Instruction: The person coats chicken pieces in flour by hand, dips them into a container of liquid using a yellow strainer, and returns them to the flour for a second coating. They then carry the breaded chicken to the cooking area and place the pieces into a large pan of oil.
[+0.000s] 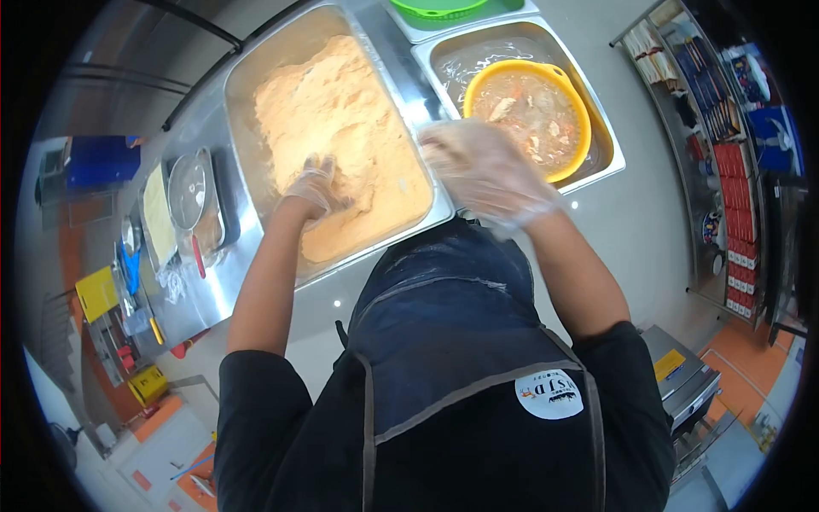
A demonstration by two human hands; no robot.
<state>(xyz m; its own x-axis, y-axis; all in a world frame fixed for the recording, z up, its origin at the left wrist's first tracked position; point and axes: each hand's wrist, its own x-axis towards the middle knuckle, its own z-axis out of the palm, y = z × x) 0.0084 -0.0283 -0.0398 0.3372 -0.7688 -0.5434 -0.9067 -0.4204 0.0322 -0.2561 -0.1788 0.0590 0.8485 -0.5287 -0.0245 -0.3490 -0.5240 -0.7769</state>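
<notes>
A large steel pan [247, 77] holds a heap of orange flour coating [333, 111]. My left hand [317, 189], in a clear plastic glove, is pressed into the flour near the pan's front edge, fingers buried. My right hand [482, 166], also gloved and blurred, hovers above the gap between this pan and a second steel pan [601, 128]. Whether it holds anything is unclear. In the second pan sits a yellow colander [576, 107] filled with marinated chicken pieces [529, 115] over liquid.
A green colander [439, 10] sits in a pan at the far edge. Left of the flour pan lie a small steel bowl [189, 189], a red-handled tool [198, 256] and a yellow container [96, 293]. Shelves with red boxes [738, 222] stand at the right.
</notes>
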